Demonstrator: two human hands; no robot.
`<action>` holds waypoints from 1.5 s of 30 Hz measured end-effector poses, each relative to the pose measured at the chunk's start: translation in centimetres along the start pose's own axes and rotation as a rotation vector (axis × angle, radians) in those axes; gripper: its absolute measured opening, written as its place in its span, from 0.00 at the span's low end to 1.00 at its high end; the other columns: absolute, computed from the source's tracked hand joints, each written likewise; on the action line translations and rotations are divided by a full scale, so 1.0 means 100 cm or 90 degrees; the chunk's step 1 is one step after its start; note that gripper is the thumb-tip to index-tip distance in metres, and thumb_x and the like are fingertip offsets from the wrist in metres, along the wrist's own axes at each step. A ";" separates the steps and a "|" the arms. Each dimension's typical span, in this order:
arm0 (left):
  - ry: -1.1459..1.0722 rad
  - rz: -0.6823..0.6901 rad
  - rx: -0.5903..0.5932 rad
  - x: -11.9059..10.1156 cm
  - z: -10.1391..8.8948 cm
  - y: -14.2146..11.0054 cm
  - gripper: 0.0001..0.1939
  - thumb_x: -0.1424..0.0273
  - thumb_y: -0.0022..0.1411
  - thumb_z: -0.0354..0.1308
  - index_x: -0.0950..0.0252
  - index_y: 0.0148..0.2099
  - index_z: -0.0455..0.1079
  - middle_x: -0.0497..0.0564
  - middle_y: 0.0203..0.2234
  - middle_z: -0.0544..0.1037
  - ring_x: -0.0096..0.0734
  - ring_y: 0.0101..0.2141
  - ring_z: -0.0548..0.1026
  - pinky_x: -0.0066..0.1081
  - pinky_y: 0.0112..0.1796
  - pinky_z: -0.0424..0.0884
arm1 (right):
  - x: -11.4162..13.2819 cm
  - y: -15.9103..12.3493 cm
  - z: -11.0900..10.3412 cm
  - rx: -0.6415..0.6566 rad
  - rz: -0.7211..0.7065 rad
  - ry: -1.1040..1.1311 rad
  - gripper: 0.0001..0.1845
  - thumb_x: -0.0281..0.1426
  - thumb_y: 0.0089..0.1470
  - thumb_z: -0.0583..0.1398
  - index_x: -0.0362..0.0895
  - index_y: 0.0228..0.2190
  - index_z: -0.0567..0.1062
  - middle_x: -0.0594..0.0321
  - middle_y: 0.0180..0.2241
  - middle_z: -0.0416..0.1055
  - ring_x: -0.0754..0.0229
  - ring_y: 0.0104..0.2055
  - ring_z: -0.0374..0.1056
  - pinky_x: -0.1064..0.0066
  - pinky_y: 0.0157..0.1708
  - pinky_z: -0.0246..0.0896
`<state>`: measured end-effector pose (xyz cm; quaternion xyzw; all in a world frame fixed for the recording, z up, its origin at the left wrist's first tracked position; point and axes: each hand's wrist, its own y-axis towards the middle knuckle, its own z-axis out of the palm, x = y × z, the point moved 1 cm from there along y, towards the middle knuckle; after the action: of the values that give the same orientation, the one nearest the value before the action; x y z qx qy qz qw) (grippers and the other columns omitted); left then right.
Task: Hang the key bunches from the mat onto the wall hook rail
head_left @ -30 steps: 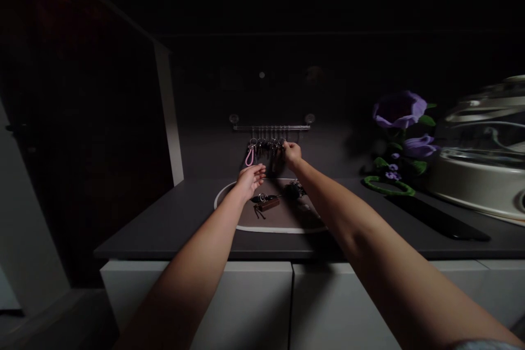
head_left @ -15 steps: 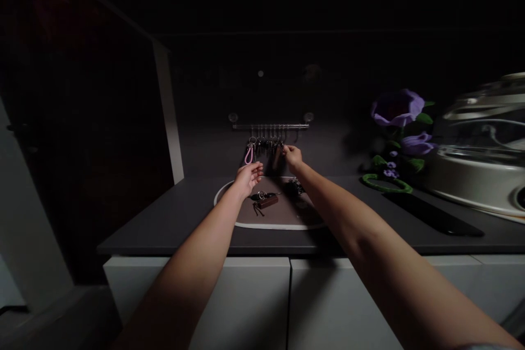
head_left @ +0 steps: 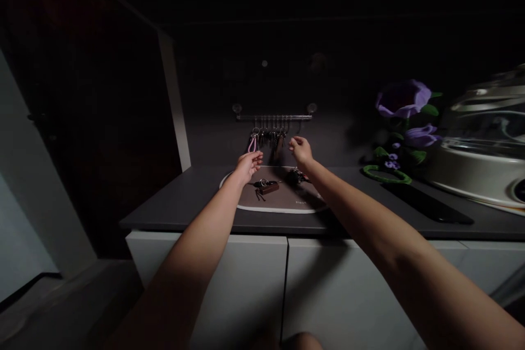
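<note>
My left hand [head_left: 248,165] is just below a pink strap [head_left: 252,144] that hangs from a hook rail [head_left: 274,117]; its fingers are half curled and apart, with nothing visible in them. My right hand [head_left: 301,151] is in the air to the right of the hanging keys [head_left: 268,136], its fingers drawn together and nothing showing between them. A brown fob [head_left: 280,145] hangs at the right end of the row. Under my hands, a brown mat [head_left: 283,202] with a pale rim carries a key set with a dark red-brown holder [head_left: 269,189] and a dark bunch of keys [head_left: 296,176].
Purple flowers [head_left: 404,99] with a green ring base [head_left: 385,175] stand on the dark counter [head_left: 172,197] to the right. Near them lie a flat black slab [head_left: 430,205] and a large cream appliance [head_left: 479,169]. White cabinet doors [head_left: 246,279] are below.
My right hand has come away from the hanging brown fob, a little to the right. My left hand stays under the pink strap. The camera view has shifted slightly.
</note>
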<state>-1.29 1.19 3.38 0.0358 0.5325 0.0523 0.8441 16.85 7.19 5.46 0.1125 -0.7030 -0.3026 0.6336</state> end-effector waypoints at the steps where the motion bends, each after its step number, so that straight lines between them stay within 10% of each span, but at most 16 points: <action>1: 0.028 0.007 0.002 0.000 0.000 -0.001 0.04 0.72 0.47 0.59 0.68 0.27 0.69 0.48 0.22 0.72 0.18 0.20 0.67 0.21 0.22 0.60 | 0.004 -0.008 -0.001 0.001 0.048 0.034 0.14 0.34 0.51 0.52 0.43 0.41 0.64 0.62 0.29 0.70 0.66 0.28 0.66 0.74 0.29 0.62; 7: 0.251 0.065 0.015 0.002 -0.004 -0.004 0.04 0.72 0.46 0.59 0.67 0.28 0.70 0.47 0.23 0.73 0.18 0.21 0.66 0.21 0.23 0.58 | 0.014 -0.059 -0.004 0.143 0.074 0.032 0.11 0.28 0.49 0.55 0.40 0.37 0.67 0.64 0.24 0.69 0.68 0.25 0.65 0.74 0.29 0.60; 19: 0.602 0.041 0.193 -0.002 -0.017 -0.012 0.12 0.64 0.40 0.65 0.68 0.20 0.69 0.44 0.14 0.68 0.20 0.18 0.61 0.26 0.24 0.56 | 0.004 -0.084 -0.009 0.376 -0.263 -0.530 0.11 0.26 0.50 0.54 0.40 0.34 0.75 0.55 0.36 0.73 0.60 0.39 0.67 0.72 0.41 0.57; 30: 0.736 0.042 0.194 -0.001 -0.023 -0.002 0.08 0.71 0.36 0.65 0.67 0.16 0.69 0.46 0.12 0.67 0.22 0.18 0.60 0.27 0.24 0.55 | -0.006 -0.077 -0.002 0.377 -0.285 -0.583 0.12 0.25 0.49 0.55 0.41 0.33 0.76 0.55 0.34 0.74 0.58 0.38 0.66 0.71 0.40 0.56; 45: 0.556 0.120 0.104 0.000 -0.012 -0.009 0.06 0.75 0.45 0.61 0.69 0.21 0.67 0.46 0.15 0.68 0.20 0.18 0.62 0.26 0.25 0.57 | -0.001 -0.077 -0.001 0.353 -0.227 -0.497 0.10 0.23 0.46 0.57 0.41 0.31 0.76 0.55 0.35 0.73 0.57 0.39 0.67 0.69 0.42 0.56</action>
<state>-2.32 0.31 2.79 0.1253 0.8352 0.0969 0.5266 15.20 1.07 0.99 0.2734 -0.9111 -0.2274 0.2084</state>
